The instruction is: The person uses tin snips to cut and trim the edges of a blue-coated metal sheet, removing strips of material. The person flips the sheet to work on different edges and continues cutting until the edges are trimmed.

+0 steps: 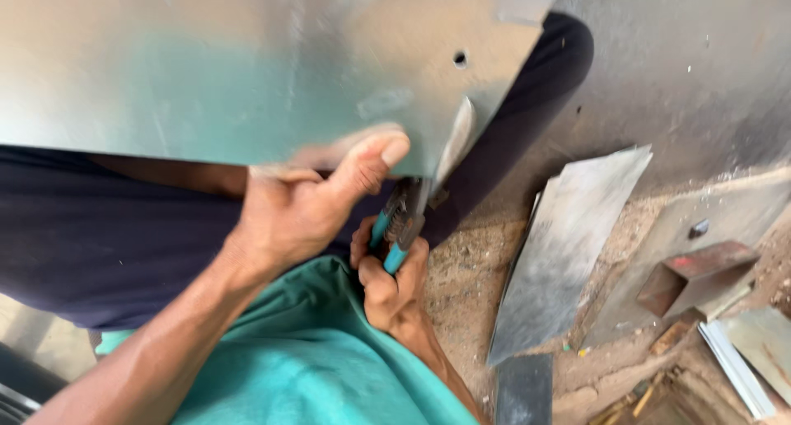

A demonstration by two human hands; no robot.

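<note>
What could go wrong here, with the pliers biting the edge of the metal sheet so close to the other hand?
The left hand grips the metal sheet with its thumb right beside the pliers: a slip could pinch or cut it on the bare edge. The right hand holds the pliers low over the person's lap, so a sudden release might jerk them into the legs. The bent strip could tear unevenly.

Teal shirt, dark navy trousers, bare forearms, no gloves

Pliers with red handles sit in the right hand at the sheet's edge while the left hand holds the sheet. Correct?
Not quite: the head view shows the pliers have teal handles. The right hand does grip them at the metal sheet, held by the left hand.
</note>
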